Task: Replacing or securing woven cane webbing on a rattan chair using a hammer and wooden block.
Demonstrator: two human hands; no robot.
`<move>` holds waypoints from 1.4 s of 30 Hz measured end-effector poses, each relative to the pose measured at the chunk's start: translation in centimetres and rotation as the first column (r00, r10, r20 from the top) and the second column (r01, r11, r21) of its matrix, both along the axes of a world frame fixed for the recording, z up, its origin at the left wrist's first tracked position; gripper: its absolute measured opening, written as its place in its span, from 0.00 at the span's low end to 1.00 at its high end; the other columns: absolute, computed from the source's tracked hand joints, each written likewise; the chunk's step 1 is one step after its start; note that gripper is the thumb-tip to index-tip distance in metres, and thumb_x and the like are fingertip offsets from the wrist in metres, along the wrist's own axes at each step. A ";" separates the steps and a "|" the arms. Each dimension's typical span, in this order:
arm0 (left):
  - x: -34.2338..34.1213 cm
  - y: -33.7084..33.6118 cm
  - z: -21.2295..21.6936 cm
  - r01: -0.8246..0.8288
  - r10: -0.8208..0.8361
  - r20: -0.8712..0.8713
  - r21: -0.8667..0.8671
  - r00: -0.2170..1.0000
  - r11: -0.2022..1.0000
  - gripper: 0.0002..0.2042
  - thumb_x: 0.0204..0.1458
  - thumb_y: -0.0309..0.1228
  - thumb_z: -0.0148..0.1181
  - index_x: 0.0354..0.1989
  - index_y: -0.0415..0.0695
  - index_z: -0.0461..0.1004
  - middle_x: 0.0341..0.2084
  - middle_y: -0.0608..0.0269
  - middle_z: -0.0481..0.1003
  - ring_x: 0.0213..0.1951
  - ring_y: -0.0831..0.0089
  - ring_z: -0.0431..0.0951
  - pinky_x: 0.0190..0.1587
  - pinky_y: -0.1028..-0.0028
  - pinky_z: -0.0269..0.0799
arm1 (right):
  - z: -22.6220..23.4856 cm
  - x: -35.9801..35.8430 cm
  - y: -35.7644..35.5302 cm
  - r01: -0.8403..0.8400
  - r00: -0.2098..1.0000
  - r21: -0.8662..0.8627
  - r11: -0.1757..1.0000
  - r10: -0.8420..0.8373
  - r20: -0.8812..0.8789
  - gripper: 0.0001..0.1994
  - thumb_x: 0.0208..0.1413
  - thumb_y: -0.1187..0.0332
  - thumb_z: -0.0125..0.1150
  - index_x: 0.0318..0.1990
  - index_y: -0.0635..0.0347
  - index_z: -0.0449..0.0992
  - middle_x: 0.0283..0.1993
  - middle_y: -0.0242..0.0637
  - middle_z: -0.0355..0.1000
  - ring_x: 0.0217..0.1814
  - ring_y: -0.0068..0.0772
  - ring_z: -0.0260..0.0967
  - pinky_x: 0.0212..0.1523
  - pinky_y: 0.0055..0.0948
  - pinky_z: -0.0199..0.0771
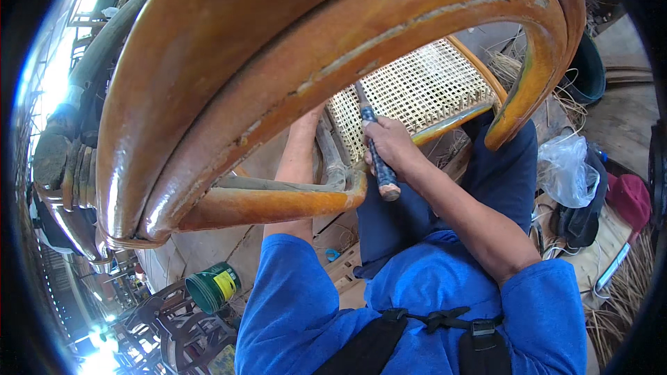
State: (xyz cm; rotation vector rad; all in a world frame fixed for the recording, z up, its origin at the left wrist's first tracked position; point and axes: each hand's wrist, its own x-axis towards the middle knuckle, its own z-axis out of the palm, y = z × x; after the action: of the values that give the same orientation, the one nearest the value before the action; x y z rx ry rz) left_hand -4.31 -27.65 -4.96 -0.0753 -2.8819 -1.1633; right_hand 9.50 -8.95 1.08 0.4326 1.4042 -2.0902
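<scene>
A wooden chair's glossy brown curved rail [333, 76] arches across the view in front of me, its varnish chipped along a line. Beyond and below it is the woven cane seat [424, 87], with loose strand ends along its near edge. My right hand [392, 144] is closed around the dark, tape-wrapped handle of a tool [383, 177]. Its narrow metal shaft points away from me over the cane; the tip passes behind the rail, so its kind is unclear. My left forearm [299, 149] reaches up behind the rail, which hides the fingers of my left hand.
At the right lie a clear plastic bag [571, 173], a maroon cap [629, 201] and loose cane strands [618, 298]. A dark green bucket [589, 69] stands farther back. To the lower left is a green bucket [212, 287] with a yellow label, beside dark wooden furniture parts [182, 330].
</scene>
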 end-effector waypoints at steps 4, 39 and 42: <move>-0.8 2.0 5.5 -0.132 0.127 0.124 0.041 0.984 0.990 0.12 0.51 0.28 0.48 0.44 0.43 0.62 0.28 0.55 0.68 0.27 0.65 0.72 0.34 0.66 0.69 | 0.3 0.5 1.1 -0.070 0.997 0.059 0.996 0.072 -0.022 0.10 0.57 0.64 0.46 0.28 0.61 0.66 0.18 0.32 0.62 0.12 0.23 0.62 0.11 0.26 0.65; 4.0 1.4 3.0 0.040 -0.033 -0.103 0.066 0.994 0.997 0.13 0.49 0.28 0.52 0.43 0.41 0.62 0.30 0.51 0.68 0.31 0.58 0.73 0.38 0.64 0.69 | 2.4 3.6 1.7 -0.053 0.998 0.001 0.999 0.053 -0.015 0.10 0.55 0.66 0.47 0.27 0.64 0.65 0.18 0.33 0.62 0.13 0.26 0.63 0.14 0.28 0.64; 4.3 0.9 3.0 0.041 -0.028 -0.123 0.107 0.992 0.993 0.13 0.50 0.28 0.52 0.43 0.41 0.62 0.29 0.52 0.68 0.25 0.63 0.73 0.31 0.66 0.70 | 3.0 4.5 2.4 -0.087 0.996 0.040 0.995 0.088 -0.032 0.10 0.54 0.67 0.47 0.28 0.65 0.65 0.19 0.33 0.62 0.13 0.26 0.62 0.14 0.28 0.64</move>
State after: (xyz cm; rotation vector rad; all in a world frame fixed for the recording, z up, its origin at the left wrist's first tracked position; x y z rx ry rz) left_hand -0.05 -26.73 -1.96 -0.1868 -2.7173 -1.2735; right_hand 13.99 -6.59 4.10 0.3464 1.4590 -2.0117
